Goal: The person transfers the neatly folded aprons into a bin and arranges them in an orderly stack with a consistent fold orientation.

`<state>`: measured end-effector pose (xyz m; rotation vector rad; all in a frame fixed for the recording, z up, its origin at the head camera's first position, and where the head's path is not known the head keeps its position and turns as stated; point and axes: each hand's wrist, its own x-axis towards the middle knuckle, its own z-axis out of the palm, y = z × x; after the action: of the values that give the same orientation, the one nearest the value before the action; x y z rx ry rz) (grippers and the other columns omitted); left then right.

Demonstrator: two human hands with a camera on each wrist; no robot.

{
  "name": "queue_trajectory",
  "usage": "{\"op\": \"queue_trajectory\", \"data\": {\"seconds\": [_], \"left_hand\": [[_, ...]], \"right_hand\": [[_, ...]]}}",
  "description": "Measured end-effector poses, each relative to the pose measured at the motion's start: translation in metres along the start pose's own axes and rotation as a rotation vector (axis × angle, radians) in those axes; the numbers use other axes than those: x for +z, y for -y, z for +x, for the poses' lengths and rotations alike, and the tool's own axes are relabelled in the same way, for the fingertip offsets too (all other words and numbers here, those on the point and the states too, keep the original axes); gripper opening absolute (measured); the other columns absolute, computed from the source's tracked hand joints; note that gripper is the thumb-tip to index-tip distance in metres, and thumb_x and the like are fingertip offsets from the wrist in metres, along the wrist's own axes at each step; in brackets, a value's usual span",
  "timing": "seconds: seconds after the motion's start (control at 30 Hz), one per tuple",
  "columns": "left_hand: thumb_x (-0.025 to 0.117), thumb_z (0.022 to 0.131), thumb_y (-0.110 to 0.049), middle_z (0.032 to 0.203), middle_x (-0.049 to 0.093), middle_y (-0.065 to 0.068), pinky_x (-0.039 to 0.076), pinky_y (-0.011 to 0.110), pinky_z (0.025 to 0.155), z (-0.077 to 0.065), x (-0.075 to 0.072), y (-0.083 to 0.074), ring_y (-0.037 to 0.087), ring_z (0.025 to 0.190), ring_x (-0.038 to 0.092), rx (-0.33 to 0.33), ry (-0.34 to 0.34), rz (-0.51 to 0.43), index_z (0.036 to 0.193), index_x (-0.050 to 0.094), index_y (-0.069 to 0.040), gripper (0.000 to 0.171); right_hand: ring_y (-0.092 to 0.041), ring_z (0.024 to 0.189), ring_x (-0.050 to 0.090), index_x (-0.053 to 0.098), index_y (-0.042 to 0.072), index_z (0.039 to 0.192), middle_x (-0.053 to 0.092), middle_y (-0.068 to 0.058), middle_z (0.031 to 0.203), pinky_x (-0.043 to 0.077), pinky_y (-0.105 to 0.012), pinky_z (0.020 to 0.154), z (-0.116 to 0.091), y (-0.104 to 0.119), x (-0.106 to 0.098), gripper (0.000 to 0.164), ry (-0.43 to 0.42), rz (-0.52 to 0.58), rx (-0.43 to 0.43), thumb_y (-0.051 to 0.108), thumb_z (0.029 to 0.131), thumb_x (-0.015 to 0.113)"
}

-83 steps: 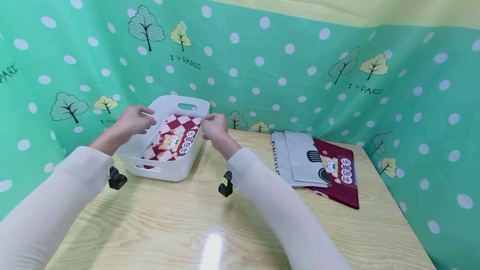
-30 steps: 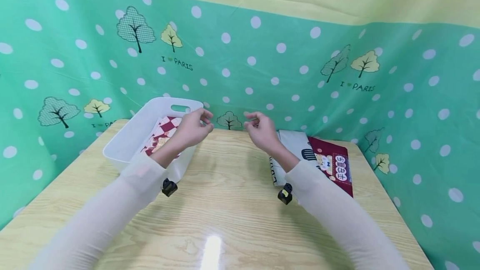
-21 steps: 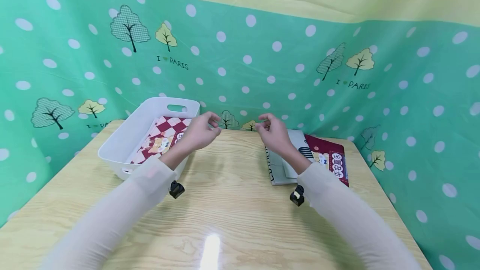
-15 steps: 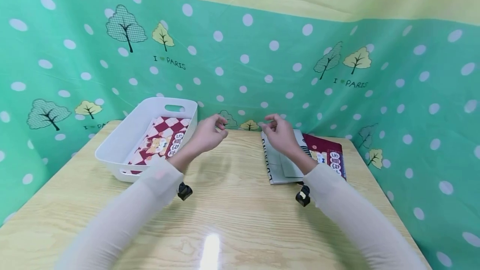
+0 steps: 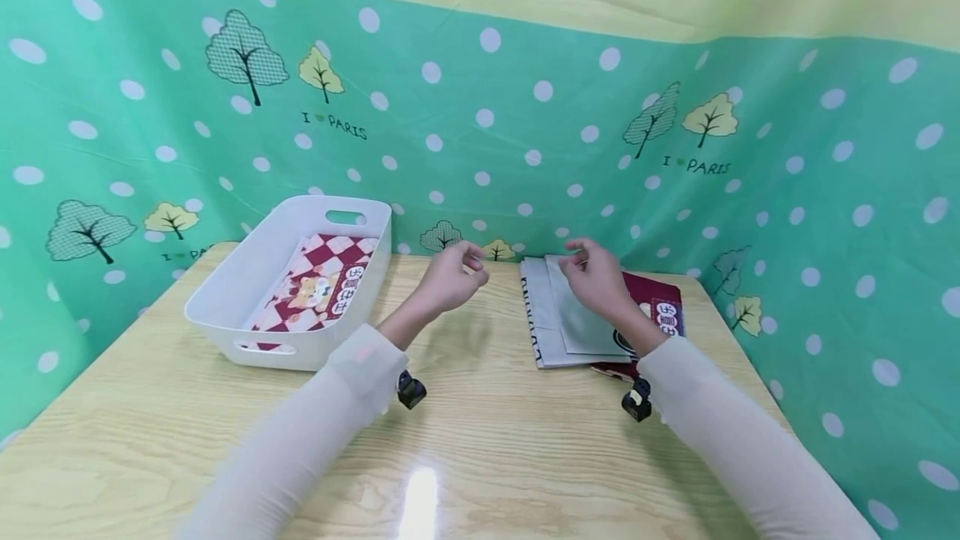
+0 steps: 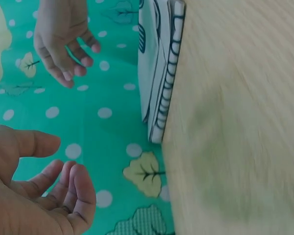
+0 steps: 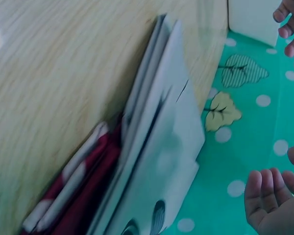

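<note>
My left hand (image 5: 450, 280), fingers loosely bent, hovers over the middle of the table with nothing in it. Nothing is held by my right hand (image 5: 597, 283) either; it hangs over a folded grey cloth (image 5: 546, 319) with black print. In the right wrist view that hand's fingers (image 7: 268, 188) are apart from the cloth. Partly beneath the grey cloth lies a folded dark red cloth (image 5: 652, 288) with a cartoon animal and white lettering. To the left, a white plastic basket (image 5: 330, 347) contains a folded red-and-white checked cloth (image 5: 311, 290) with a similar print.
The wooden table (image 5: 480, 432) carries all of this. Behind it and along its right side hangs a green dotted curtain (image 5: 480, 148), close to the back of the basket and the cloths. A light reflection shows near the front.
Both hands have left the basket on the left and moved right, the right hand ending over the grey cloth. The view has turned slightly right. Basket and cloths stay in place.
</note>
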<state>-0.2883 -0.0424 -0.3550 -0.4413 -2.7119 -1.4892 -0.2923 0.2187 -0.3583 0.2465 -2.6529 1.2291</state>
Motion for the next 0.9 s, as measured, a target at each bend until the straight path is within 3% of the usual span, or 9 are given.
{"op": "queue_trajectory", "data": {"seconds": [0.23, 0.37, 0.5, 0.6, 0.73, 0.8, 0.9], "left_hand": [[0.068, 0.095, -0.012, 0.111, 0.065, 0.009, 0.054, 0.032, 0.075, 0.006, 0.025, 0.005, 0.023, 0.094, 0.063, -0.044, -0.002, -0.06, 0.125, 0.062, -0.006, 0.031], [0.068, 0.096, -0.01, 0.11, 0.064, 0.009, 0.054, 0.033, 0.076, 0.01, 0.04, 0.008, 0.023, 0.095, 0.062, -0.093, 0.017, -0.101, 0.125, 0.062, -0.005, 0.031], [0.067, 0.095, -0.008, 0.112, 0.065, 0.013, 0.057, 0.042, 0.082, 0.017, 0.052, 0.01, 0.036, 0.099, 0.064, -0.17, 0.056, -0.224, 0.132, 0.058, -0.001, 0.038], [0.067, 0.095, -0.007, 0.114, 0.067, 0.015, 0.058, 0.044, 0.083, 0.022, 0.061, 0.01, 0.041, 0.1, 0.066, -0.218, 0.089, -0.263, 0.135, 0.055, 0.001, 0.043], [0.066, 0.095, -0.007, 0.105, 0.066, 0.01, 0.058, 0.037, 0.073, 0.029, 0.072, 0.015, 0.03, 0.08, 0.066, -0.267, 0.104, -0.235, 0.135, 0.054, 0.0, 0.043], [0.065, 0.096, -0.007, 0.093, 0.061, 0.007, 0.057, 0.036, 0.071, 0.032, 0.076, 0.017, 0.023, 0.067, 0.059, -0.298, 0.108, -0.265, 0.137, 0.053, 0.0, 0.043], [0.064, 0.097, -0.007, 0.087, 0.055, 0.005, 0.058, 0.037, 0.073, 0.037, 0.082, 0.021, 0.017, 0.064, 0.054, -0.341, 0.107, -0.305, 0.138, 0.053, 0.0, 0.043]], "right_hand": [[-0.029, 0.091, 0.061, 0.054, 0.0, 0.14, 0.065, -0.018, 0.109, 0.052, -0.036, 0.069, -0.002, -0.026, -0.016, 0.039, -0.007, -0.061, 0.023, 0.017, 0.105, 0.055], [-0.025, 0.081, 0.059, 0.054, -0.003, 0.139, 0.066, -0.017, 0.104, 0.05, -0.034, 0.064, 0.001, -0.045, -0.026, 0.039, 0.003, -0.095, 0.044, 0.017, 0.105, 0.054], [-0.022, 0.068, 0.052, 0.053, -0.008, 0.135, 0.062, -0.015, 0.09, 0.044, -0.031, 0.057, 0.004, -0.059, -0.036, 0.039, 0.024, -0.137, 0.077, 0.017, 0.105, 0.053], [-0.021, 0.067, 0.051, 0.053, -0.01, 0.133, 0.058, -0.014, 0.088, 0.045, -0.032, 0.057, 0.005, -0.068, -0.044, 0.039, 0.046, -0.164, 0.128, 0.017, 0.106, 0.053], [-0.027, 0.077, 0.058, 0.051, -0.012, 0.135, 0.06, -0.023, 0.105, 0.052, -0.038, 0.064, 0.007, -0.076, -0.051, 0.042, 0.117, -0.174, 0.214, 0.018, 0.106, 0.052], [-0.03, 0.084, 0.06, 0.05, -0.013, 0.137, 0.058, -0.026, 0.117, 0.054, -0.04, 0.069, 0.009, -0.08, -0.052, 0.045, 0.153, -0.177, 0.246, 0.019, 0.106, 0.052], [-0.033, 0.094, 0.06, 0.049, -0.013, 0.137, 0.054, -0.026, 0.123, 0.056, -0.043, 0.075, 0.012, -0.086, -0.053, 0.045, 0.207, -0.17, 0.301, 0.02, 0.106, 0.052]]}}
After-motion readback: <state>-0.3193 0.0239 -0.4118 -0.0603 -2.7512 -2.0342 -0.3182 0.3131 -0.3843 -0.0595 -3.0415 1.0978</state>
